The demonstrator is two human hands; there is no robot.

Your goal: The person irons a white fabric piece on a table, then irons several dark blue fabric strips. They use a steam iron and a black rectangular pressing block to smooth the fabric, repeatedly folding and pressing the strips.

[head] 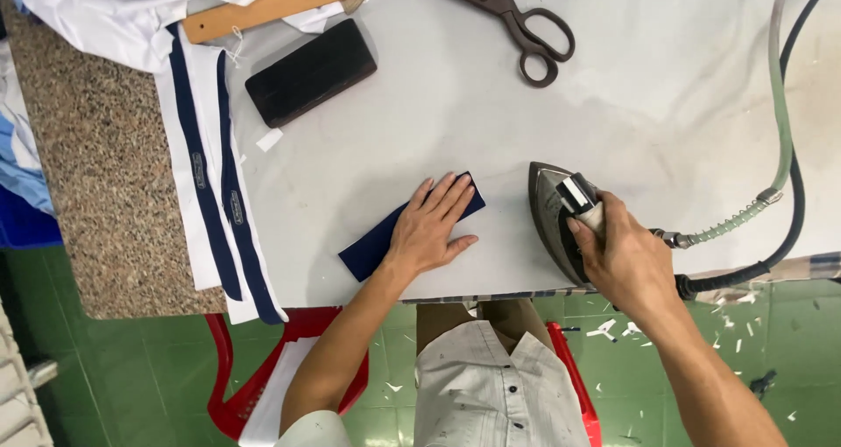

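Clearly we are at the pressing step: our left hand lies flat, fingers spread, on a small navy-blue strip of cloth that rests near the front edge of the pale grey pressing table — holding it down, not gripping it. Our right hand is wrapped around the handle of the heavy steel steam iron, which sits just to the right of the strip, apart from it, its green hose and black cable trailing off to the right. Far across the table lie dark metal tailor's scissors, a black rectangular block and a wooden ruler; white bands edged in navy hang at the left. Next, we judge, the iron must slide left onto the cloth — with the flat hand drawing clear of the hot sole.
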